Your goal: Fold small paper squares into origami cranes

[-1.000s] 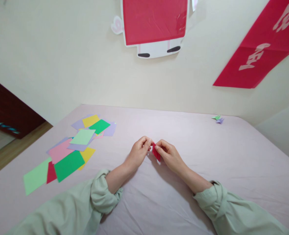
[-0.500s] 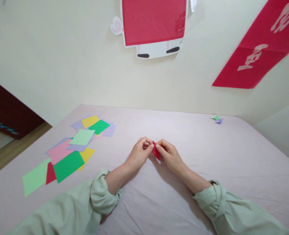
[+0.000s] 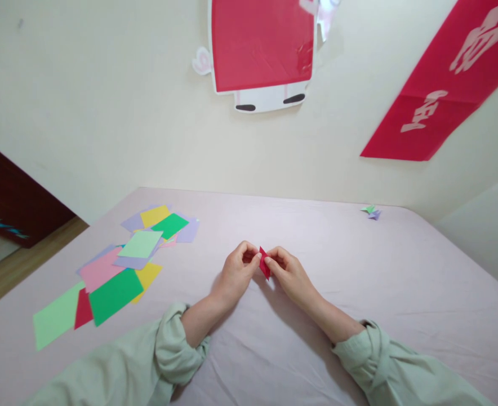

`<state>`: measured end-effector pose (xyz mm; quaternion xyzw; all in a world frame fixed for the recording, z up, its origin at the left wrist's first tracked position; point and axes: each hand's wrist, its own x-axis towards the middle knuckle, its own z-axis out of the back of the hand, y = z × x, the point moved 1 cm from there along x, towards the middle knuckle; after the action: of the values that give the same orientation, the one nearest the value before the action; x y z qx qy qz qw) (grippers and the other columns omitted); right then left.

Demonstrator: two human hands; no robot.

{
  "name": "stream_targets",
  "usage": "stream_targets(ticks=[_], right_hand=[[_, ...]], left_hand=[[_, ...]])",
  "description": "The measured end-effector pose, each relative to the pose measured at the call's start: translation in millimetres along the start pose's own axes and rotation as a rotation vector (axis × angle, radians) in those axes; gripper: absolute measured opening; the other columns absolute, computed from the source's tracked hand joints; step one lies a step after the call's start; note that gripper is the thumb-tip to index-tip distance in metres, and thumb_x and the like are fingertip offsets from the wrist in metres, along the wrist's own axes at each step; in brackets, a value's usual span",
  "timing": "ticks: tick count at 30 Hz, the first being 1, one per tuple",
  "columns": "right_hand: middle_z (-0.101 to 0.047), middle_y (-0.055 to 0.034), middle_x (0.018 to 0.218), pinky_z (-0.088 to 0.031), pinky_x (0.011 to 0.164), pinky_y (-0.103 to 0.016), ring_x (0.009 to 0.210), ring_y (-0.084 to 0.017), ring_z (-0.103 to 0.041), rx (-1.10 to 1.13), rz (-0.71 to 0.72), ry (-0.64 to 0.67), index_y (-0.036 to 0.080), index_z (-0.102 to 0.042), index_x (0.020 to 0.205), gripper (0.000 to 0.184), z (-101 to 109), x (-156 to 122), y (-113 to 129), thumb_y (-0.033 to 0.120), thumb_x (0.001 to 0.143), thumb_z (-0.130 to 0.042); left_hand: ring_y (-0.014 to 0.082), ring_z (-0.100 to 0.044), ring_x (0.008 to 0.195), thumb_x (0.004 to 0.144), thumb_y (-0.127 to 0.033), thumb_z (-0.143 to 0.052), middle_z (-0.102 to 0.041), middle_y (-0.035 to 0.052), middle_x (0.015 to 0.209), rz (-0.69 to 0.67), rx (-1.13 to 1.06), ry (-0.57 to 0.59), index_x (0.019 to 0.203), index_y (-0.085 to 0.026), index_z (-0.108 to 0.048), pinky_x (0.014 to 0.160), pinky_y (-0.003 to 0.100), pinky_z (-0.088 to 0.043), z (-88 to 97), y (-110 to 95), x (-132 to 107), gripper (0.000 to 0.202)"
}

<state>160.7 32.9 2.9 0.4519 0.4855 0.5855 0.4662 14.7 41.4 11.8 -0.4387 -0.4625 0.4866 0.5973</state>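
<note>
A small folded piece of red paper [image 3: 264, 263], narrow and diamond-like with pointed ends, is held between both hands above the middle of the sheet-covered surface [image 3: 274, 361]. My left hand [image 3: 239, 273] pinches its left side between thumb and fingers. From the other side my right hand [image 3: 290, 272] grips it, the thumb pressed on the paper's face. Parts of the folds are hidden behind the fingertips.
Colored paper sheets in green [image 3: 116, 296], pink [image 3: 104, 270] and other colors lie overlapping at the left. Two small folded paper pieces, light green [image 3: 368, 209] and purple [image 3: 374, 215], rest at the far right. Behind rises a wall [image 3: 249, 152] with red decorations.
The view has tilted up slightly. Both hands keep hold of the red paper, which now sits at a slightly different angle with more of its upper tip showing.
</note>
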Motion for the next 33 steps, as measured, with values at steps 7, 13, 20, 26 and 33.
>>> stream_targets(ticks=[7, 13, 20, 26, 33], right_hand=[[-0.053, 0.0032, 0.063, -0.039, 0.058, -0.026, 0.058, -0.012, -0.049, 0.081, -0.017, -0.039, 0.019, -0.054, 0.071, 0.025, 2.9, 2.1, 4.0, 0.041, 0.082, -0.059], [-0.056, 0.0023, 0.064, -0.04, 0.059, -0.026, 0.06, -0.012, -0.05, 0.126, -0.028, -0.049, 0.018, -0.058, 0.072, 0.025, 4.2, 3.1, 0.4, 0.041, 0.08, -0.062], [-0.056, 0.0019, 0.063, -0.04, 0.06, -0.026, 0.06, -0.013, -0.049, 0.099, -0.049, -0.046, 0.018, -0.059, 0.071, 0.024, 5.2, 4.5, -0.6, 0.041, 0.081, -0.06], [-0.056, 0.0026, 0.061, -0.04, 0.058, -0.025, 0.058, -0.012, -0.051, 0.05, -0.043, -0.036, 0.018, -0.056, 0.069, 0.022, 4.6, 3.7, 0.6, 0.038, 0.079, -0.061], [-0.058, 0.0019, 0.063, -0.039, 0.059, -0.025, 0.059, -0.013, -0.051, -0.006, -0.002, -0.006, 0.018, -0.056, 0.069, 0.022, 5.5, 1.5, 2.7, 0.036, 0.082, -0.059]], left_hand=[[0.0143, -0.058, 0.08, 0.081, -0.027, -0.058, -0.061, 0.0014, 0.086, 0.049, -0.079, 0.029, 0.09, -0.017, -0.054, 0.075, 0.027, -0.045, -5.0, 8.6, 0.0, 0.014], [0.0124, -0.051, 0.067, 0.083, -0.031, -0.056, -0.058, -0.0009, 0.07, 0.092, -0.068, 0.122, 0.075, -0.016, -0.056, 0.065, 0.024, -0.04, -5.9, 8.8, -1.6, 0.017], [0.0116, -0.05, 0.063, 0.08, -0.032, -0.061, -0.058, -0.0018, 0.066, 0.103, -0.099, 0.092, 0.071, -0.016, -0.058, 0.062, 0.023, -0.038, -4.2, 11.4, 0.3, 0.018], [0.0114, -0.049, 0.063, 0.081, -0.034, -0.06, -0.055, -0.0025, 0.067, 0.112, -0.112, 0.09, 0.072, -0.016, -0.056, 0.062, 0.023, -0.038, -4.4, 11.9, 0.7, 0.02], [0.0119, -0.051, 0.068, 0.08, -0.033, -0.061, -0.057, -0.0017, 0.071, 0.108, -0.155, 0.115, 0.075, -0.016, -0.057, 0.066, 0.023, -0.04, -4.9, 7.9, 0.3, 0.018]])
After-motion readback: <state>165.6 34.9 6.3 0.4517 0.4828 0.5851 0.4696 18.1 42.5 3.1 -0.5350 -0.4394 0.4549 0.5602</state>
